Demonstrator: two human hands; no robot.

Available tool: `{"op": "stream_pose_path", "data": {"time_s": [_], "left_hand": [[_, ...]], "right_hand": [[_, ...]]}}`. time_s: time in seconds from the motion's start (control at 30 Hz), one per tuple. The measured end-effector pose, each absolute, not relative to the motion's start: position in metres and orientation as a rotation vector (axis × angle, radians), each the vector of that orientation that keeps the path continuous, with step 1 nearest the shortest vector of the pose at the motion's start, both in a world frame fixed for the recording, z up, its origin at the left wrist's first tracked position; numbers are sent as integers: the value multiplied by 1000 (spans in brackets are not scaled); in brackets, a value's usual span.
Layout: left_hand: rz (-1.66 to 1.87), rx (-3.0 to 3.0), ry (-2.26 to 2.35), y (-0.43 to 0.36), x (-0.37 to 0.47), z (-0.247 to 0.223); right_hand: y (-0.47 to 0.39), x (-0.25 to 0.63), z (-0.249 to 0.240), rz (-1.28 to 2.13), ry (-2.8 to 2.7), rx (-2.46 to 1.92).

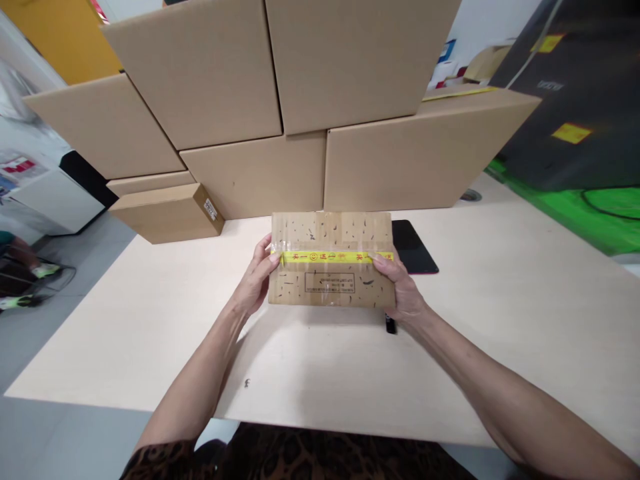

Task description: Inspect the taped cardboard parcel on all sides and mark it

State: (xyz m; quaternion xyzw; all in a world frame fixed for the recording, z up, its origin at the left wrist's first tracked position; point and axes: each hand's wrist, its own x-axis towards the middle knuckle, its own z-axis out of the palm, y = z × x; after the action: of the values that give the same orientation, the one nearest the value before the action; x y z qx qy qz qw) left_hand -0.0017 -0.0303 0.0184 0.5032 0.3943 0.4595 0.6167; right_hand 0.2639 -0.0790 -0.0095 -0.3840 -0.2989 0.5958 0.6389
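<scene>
Gripping a box (pixel 330 233) in both hands at the frame's centre, apparently above the desk (pixel 175 340).
Clasping its left end with the left hand (pixel 256 277) and its right end with the right hand (pixel 406 291), pressing both thumbs along the yellow tape (pixel 335 257); being, by judgement, at a holding step and calling for even support in any shift. Showing flat, brown cardboard, dark flecks, glossy clear film and a printed rectangle; partly covering a smooth black tablet (pixel 417 250) to the right, while facing stacked, matte, square-edged cartons (pixel 220 73) across the upper frame.
</scene>
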Motion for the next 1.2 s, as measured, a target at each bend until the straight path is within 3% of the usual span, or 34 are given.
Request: {"op": "stream_pose_path", "data": {"time_s": [0.63, 0.9, 1.07, 1.2], "left_hand": [[1216, 1068, 871, -42, 13, 18], [1347, 870, 802, -54, 35, 4], [1514, 750, 796, -50, 29, 9], [1632, 738, 799, -42, 21, 16]], "right_hand": [[-74, 263, -8, 1524, -508, -821], [-92, 234, -22, 1289, -727, -817], [-101, 233, -22, 1329, -951, -721], [-95, 253, -17, 1348, -824, -793]]}}
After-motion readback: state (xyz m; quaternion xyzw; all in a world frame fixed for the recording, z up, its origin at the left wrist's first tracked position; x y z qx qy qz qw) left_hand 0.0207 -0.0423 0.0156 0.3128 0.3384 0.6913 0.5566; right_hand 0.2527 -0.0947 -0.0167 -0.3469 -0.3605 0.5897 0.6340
